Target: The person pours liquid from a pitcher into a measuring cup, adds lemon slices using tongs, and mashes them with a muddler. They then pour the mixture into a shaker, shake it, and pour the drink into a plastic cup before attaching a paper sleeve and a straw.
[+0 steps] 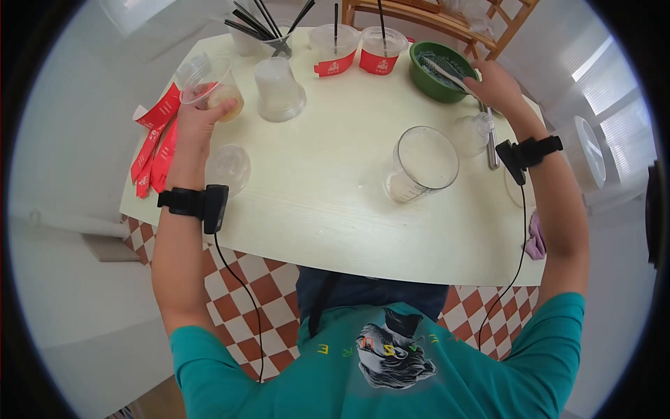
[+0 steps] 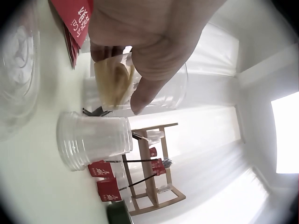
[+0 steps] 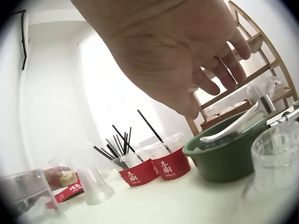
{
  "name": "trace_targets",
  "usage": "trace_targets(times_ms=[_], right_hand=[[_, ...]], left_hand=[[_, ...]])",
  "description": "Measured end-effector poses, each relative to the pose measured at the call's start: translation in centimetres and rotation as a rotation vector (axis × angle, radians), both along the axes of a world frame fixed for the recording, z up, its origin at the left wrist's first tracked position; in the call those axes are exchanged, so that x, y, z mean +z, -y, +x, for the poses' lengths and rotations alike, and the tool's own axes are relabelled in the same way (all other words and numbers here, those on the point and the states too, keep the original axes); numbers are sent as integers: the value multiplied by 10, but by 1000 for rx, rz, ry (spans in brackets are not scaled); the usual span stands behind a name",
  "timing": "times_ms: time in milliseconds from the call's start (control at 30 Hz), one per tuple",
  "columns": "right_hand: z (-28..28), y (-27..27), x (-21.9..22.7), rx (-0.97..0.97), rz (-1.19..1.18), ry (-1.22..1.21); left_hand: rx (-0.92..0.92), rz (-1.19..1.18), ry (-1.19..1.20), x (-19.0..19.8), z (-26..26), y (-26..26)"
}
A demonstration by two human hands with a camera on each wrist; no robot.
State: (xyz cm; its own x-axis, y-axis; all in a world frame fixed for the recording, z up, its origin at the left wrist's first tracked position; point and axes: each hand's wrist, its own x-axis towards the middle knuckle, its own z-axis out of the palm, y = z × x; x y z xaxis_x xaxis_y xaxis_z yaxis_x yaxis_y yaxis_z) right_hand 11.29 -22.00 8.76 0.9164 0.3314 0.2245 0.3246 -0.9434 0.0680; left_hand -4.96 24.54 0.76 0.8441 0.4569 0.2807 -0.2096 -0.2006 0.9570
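Observation:
In the head view my left hand (image 1: 195,126) grips a clear plastic cup (image 1: 225,75) at the table's left side. Tan contents (image 2: 111,83) show at the cup's base in the left wrist view, with my thumb pressed along its side. My right hand (image 1: 497,89) is at the far right, over the edge of a green bowl (image 3: 224,163). A light-handled spoon (image 3: 236,128) leans in this bowl, over dark, glossy contents. The right wrist view shows my right fingers (image 3: 231,70) loosely spread above the spoon, holding nothing.
Red paper sleeves (image 1: 159,143) lie at left. An upturned cup (image 1: 276,87) stands beside two red-sleeved cups (image 1: 377,63) with straws. Black straws (image 1: 262,24) fill a container behind. A measuring jug (image 1: 426,164), a small glass bottle (image 1: 473,133) and a metal utensil (image 1: 493,143) are at right.

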Motion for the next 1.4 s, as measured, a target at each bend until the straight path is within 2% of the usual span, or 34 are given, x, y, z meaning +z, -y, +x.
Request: trace_targets(times_ms=[33, 67, 100, 133, 200, 233, 300, 467, 600, 700, 900, 967, 1167, 1333, 1400], right_hand=[[-11, 0, 3, 37, 91, 75], [-22, 1, 3, 37, 94, 78], [-33, 3, 2, 151, 209, 100], [-45, 5, 1, 264, 323, 121], [-81, -1, 2, 300, 392, 77], [-98, -5, 4, 337, 456, 33], [-123, -8, 6, 381, 466, 26], [-155, -8, -3, 505, 516, -18], [-162, -7, -14, 527, 582, -149], [-162, -7, -20, 530, 599, -192], [-163, -12, -24, 545, 761, -299], [-164, -18, -29, 582, 824, -306], [-167, -31, -30, 533, 835, -407], [-165, -31, -35, 556, 822, -370], [-165, -30, -34, 561, 824, -363]], left_hand=[[0, 4, 3, -6, 2, -12], [-36, 22, -92, -16, 5, -26], [-72, 40, -187, -17, 6, -30], [-71, 44, -186, -18, 9, -34], [-111, 104, -336, -16, 12, -34], [-112, 107, -338, -16, 15, -32], [-73, 57, -383, -18, 22, -26], [-3, 106, -366, -27, 44, -36], [65, 171, -440, -22, 45, -28], [44, 236, -466, -24, 48, -28], [-41, 175, -424, -25, 46, -23], [-8, 173, -400, -32, 49, -22], [21, 147, -401, -31, 43, -12], [42, 104, -409, -26, 38, 4], [64, 108, -489, -30, 44, -1]])
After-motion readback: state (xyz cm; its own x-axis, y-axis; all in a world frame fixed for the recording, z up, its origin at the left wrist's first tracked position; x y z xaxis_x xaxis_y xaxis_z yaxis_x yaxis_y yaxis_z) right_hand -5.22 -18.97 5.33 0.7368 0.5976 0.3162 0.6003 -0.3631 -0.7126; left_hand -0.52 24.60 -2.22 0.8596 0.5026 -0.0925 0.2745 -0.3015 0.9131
